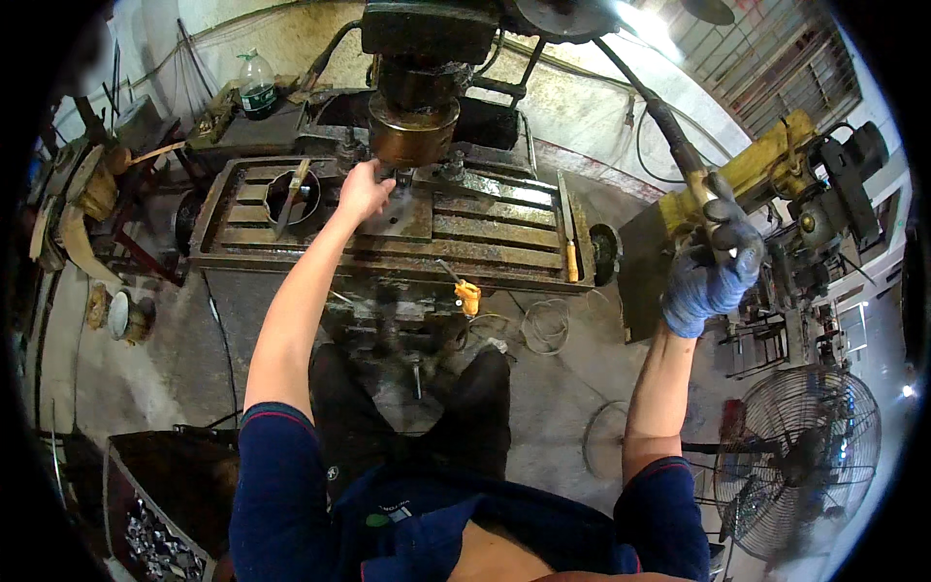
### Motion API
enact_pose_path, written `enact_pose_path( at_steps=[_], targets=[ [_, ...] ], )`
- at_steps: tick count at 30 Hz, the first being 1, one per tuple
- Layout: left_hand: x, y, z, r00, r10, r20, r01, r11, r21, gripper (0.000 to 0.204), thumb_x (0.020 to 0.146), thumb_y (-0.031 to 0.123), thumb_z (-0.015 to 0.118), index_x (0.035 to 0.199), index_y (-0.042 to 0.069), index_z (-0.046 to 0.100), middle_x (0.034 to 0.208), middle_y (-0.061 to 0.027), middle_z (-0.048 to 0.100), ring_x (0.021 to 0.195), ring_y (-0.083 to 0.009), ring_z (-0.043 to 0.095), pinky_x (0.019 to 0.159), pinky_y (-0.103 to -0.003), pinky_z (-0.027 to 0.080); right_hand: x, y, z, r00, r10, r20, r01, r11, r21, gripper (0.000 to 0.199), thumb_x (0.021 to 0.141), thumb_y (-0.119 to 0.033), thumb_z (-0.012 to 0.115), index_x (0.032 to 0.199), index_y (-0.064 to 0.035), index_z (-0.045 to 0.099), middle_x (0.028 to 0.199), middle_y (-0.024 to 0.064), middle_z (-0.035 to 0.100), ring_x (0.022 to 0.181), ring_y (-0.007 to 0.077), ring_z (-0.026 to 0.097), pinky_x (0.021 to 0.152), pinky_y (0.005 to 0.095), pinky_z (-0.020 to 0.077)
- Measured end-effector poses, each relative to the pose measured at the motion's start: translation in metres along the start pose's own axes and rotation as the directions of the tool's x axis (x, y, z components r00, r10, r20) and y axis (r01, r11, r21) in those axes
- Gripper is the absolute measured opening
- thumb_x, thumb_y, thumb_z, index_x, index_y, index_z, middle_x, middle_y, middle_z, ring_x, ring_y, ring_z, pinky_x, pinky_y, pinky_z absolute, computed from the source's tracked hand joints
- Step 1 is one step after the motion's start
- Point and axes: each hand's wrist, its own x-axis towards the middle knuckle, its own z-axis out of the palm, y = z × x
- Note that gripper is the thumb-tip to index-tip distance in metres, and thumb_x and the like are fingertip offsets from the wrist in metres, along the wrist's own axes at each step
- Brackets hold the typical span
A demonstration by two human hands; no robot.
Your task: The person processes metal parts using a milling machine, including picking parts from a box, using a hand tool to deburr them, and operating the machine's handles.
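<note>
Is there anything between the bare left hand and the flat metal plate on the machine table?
Nothing visible does. The left hand already rests on the metal plate, just under the machine head. The gloved right hand is far to the side, gripping the long lever.

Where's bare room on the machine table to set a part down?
The slotted table is bare right of the flat plate, up to the wooden-handled tool. Crowded: left hand under the spindle, ring at the left end.
</note>
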Motion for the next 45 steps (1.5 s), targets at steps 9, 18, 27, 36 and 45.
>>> enact_pose_path(
  at_steps=[9, 18, 27, 36, 45],
  targets=[
    [-0.130, 0.022, -0.032, 0.982, 0.055, 0.182, -0.026, 0.987, -0.161, 0.031, 0.082, 0.007, 0.056, 0.112, -0.002, 0.054, 0.062, -0.0056, 0.059, 0.054, -0.0085, 0.055, 0.047, -0.024, 0.044, -0.017, 0.007, 0.003, 0.998, 0.049, -0.032, -0.045, 0.993, 0.113, 0.038, 0.088, -0.031, 0.045, 0.063, -0.0025, 0.045, 0.076, 0.0150, 0.057, 0.099, 0.0379, 0.054, 0.097, 0.0541, 0.0309],
    [-0.242, -0.059, -0.005, 0.957, -0.153, 0.247, 0.206, 0.957, -0.205, 0.028, 0.079, 0.006, 0.059, 0.105, -0.003, 0.057, 0.062, -0.0079, 0.060, 0.054, -0.0107, 0.057, 0.050, -0.026, 0.046, -0.035, 0.012, -0.003, 0.984, 0.176, -0.035, -0.169, 0.974, 0.150, 0.032, 0.082, -0.028, 0.055, 0.064, -0.0020, 0.049, 0.082, 0.0158, 0.059, 0.104, 0.0379, 0.050, 0.100, 0.0562, 0.0237],
    [-0.265, -0.100, 0.016, 0.954, -0.161, 0.254, 0.084, 0.954, 0.289, 0.034, 0.072, 0.017, 0.064, 0.103, 0.003, 0.061, 0.079, -0.0184, 0.063, 0.074, -0.0304, 0.063, 0.067, -0.037, 0.049, -0.046, 0.006, -0.002, 0.959, 0.280, -0.044, -0.274, 0.955, 0.117, 0.031, 0.083, -0.025, 0.056, 0.083, 0.0052, 0.062, 0.085, 0.0089, 0.060, 0.079, 0.0151, 0.049, 0.082, 0.0311, 0.0363],
    [-0.270, -0.106, 0.033, 0.923, -0.166, 0.348, -0.003, 0.900, 0.436, 0.037, 0.070, 0.020, 0.064, 0.104, 0.007, 0.062, 0.087, -0.0158, 0.064, 0.086, -0.0321, 0.060, 0.077, -0.040, 0.048, -0.049, 0.003, -0.005, 0.949, 0.314, -0.017, -0.311, 0.947, 0.078, 0.034, 0.082, -0.028, 0.059, 0.092, 0.0041, 0.064, 0.079, 0.0013, 0.058, 0.066, 0.0072, 0.039, 0.063, 0.0220, 0.0301],
    [-0.327, -0.221, 0.050, 0.919, -0.395, 0.001, 0.367, 0.853, -0.371, 0.020, 0.081, 0.002, 0.051, 0.098, -0.008, 0.055, 0.069, -0.0121, 0.059, 0.050, -0.0157, 0.056, 0.043, -0.027, 0.047, -0.026, -0.008, -0.007, 0.956, 0.292, -0.042, -0.288, 0.954, 0.080, 0.038, 0.081, -0.025, 0.061, 0.108, 0.0028, 0.060, 0.091, 0.0042, 0.063, 0.062, 0.0027, 0.040, 0.058, 0.0180, 0.0329]
  ],
)
